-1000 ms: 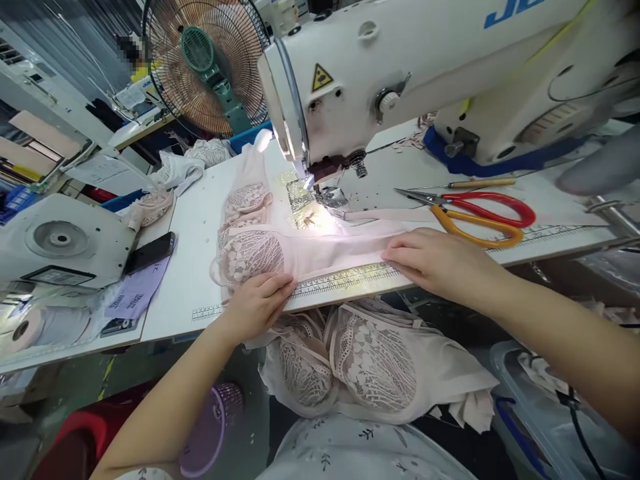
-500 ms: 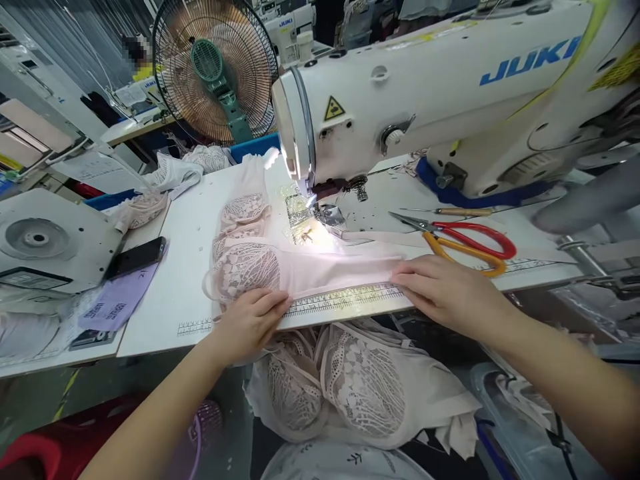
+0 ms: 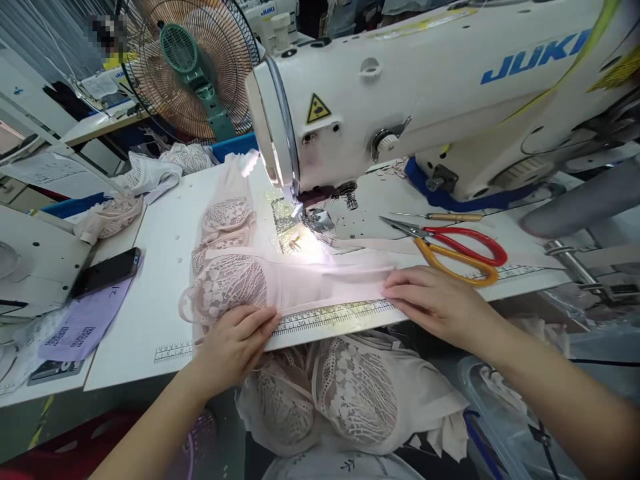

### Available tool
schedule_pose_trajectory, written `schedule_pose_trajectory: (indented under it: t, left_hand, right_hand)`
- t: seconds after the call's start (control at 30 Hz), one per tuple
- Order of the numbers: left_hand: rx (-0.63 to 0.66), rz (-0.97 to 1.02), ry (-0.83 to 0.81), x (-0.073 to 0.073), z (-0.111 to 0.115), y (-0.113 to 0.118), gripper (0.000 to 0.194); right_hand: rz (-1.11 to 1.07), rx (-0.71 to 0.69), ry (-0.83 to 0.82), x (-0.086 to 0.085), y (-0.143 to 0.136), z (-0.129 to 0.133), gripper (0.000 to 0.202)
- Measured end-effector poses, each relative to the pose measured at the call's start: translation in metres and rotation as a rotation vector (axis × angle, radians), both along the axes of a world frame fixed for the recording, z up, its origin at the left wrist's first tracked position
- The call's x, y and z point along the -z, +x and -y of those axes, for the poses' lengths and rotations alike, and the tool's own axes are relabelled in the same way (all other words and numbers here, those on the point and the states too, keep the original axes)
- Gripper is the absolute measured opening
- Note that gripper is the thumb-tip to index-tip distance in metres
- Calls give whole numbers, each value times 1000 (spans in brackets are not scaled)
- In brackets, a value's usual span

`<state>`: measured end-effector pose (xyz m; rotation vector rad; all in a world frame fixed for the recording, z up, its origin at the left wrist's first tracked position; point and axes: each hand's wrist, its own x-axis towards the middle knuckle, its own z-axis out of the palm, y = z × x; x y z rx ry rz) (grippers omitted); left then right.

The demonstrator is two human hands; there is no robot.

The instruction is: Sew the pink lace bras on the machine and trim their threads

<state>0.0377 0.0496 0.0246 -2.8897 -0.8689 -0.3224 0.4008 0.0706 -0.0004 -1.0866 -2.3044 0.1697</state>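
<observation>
At center, our left hand's fingers press the lacy, domed cup of the pale pink bra; our right hand's fingers pinch its smooth band. At lower right, a clear plastic bin holds crumpled pale fabric.

Left hand, right hand apart, palms down.
</observation>
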Motion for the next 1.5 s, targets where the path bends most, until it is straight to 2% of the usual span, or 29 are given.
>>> schedule_pose_trajectory:
  t: [0.27, 0.47, 0.67, 0.8, 0.9, 1.03, 1.17, 1.3, 1.5]
  left_hand:
    - [-19, -13, -14, -1, 1, 0, 45]
    - [-62, 23, 7, 1, 4, 0, 39]
    - [-152, 157, 123, 7, 7, 5, 13]
    - [-240, 121, 136, 7, 7, 8, 14]
    - [-248, 50, 119, 7, 4, 9, 20]
    - [-219, -10, 116, 6, -1, 7, 20]
    - [-152, -4, 146, 7, -5, 1, 20]
    - [-78, 58, 135, 10, -9, -7, 23]
    - [-87, 54, 64, 9, -6, -9, 28]
  right_hand:
    - [-72, 46, 51, 12, 1, 6, 17]
    - [-41, 50, 29, 10, -3, 5, 17]
    - [-15, 20, 208, 16, -4, 19, 12]
    - [-50, 108, 335, 19, -8, 31, 14]
    - [-73, 182, 375, 13, -14, 29, 10]
    - [-118, 259, 314, -4, -26, 13, 10]
    - [-184, 241, 99, -14, -28, -4, 16]
    - [-238, 187, 22, -8, -19, -10, 18]
    - [-208, 122, 20, 9, -8, 4, 18]
